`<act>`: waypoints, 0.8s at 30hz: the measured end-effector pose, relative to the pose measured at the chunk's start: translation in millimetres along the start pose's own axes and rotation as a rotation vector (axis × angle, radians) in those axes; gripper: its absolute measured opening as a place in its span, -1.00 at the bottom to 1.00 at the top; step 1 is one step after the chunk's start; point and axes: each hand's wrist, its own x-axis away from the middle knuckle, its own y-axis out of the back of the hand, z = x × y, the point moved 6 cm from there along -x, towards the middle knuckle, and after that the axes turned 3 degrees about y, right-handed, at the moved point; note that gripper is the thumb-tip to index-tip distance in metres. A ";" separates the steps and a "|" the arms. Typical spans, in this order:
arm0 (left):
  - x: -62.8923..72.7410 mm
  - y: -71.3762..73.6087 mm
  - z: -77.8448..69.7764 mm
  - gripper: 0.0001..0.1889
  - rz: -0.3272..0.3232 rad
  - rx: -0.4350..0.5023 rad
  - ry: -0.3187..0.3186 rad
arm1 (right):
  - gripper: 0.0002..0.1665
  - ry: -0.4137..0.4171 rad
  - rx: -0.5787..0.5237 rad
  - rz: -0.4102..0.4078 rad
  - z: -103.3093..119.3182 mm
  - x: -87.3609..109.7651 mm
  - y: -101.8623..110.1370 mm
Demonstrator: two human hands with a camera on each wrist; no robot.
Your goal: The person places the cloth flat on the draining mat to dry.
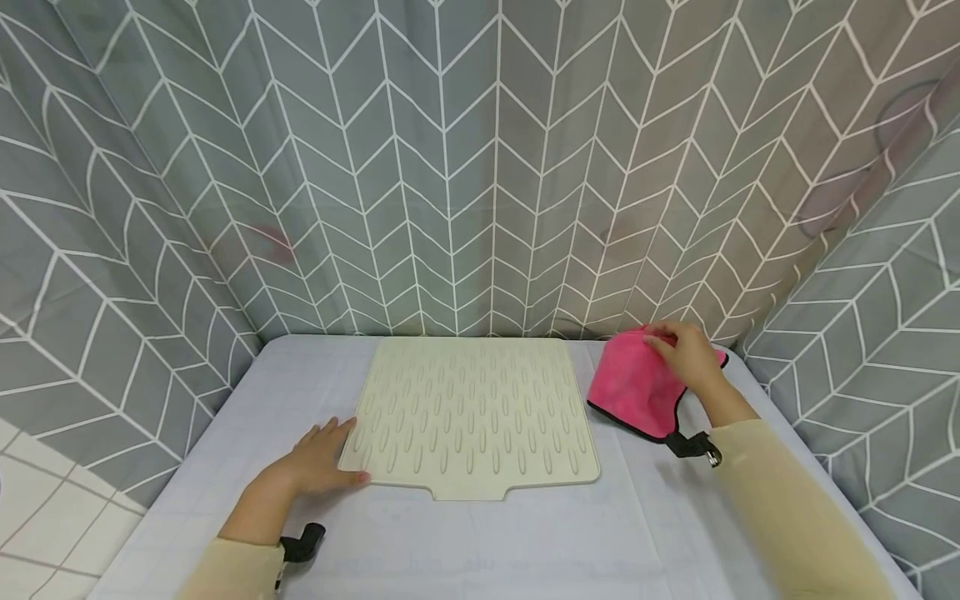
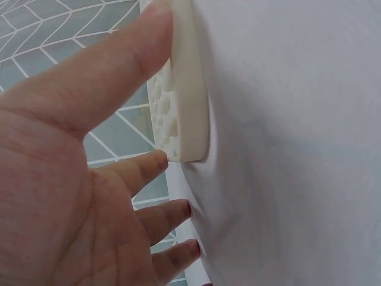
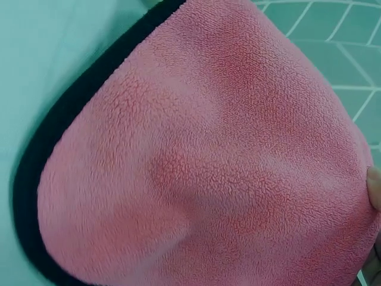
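A cream ribbed mat (image 1: 470, 417) with a tab on its near edge lies flat on the white-covered table. At the mat's near left corner rests my left hand (image 1: 318, 461), fingers spread and thumb along the near edge; the left wrist view shows the thumb against the mat's side (image 2: 191, 101). My right hand (image 1: 686, 354) pinches a pink fleecy cloth (image 1: 636, 387) with black edging, partly raised beside the mat's right side. That cloth (image 3: 196, 149) fills most of the right wrist view, and only a bit of a finger shows at the right edge.
A white cloth (image 1: 555, 550) covers the table. Grey patterned curtains (image 1: 465, 167) hang behind it and along both sides. White floor tiles (image 1: 52, 517) show at the lower left. A black wrist mount (image 1: 303, 543) sits by the left wrist.
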 end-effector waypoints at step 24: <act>-0.8 -0.2 1.8 0.16 0.004 0.006 0.006 | -0.74 0.030 -0.168 -0.190 89.6 11.3 23.3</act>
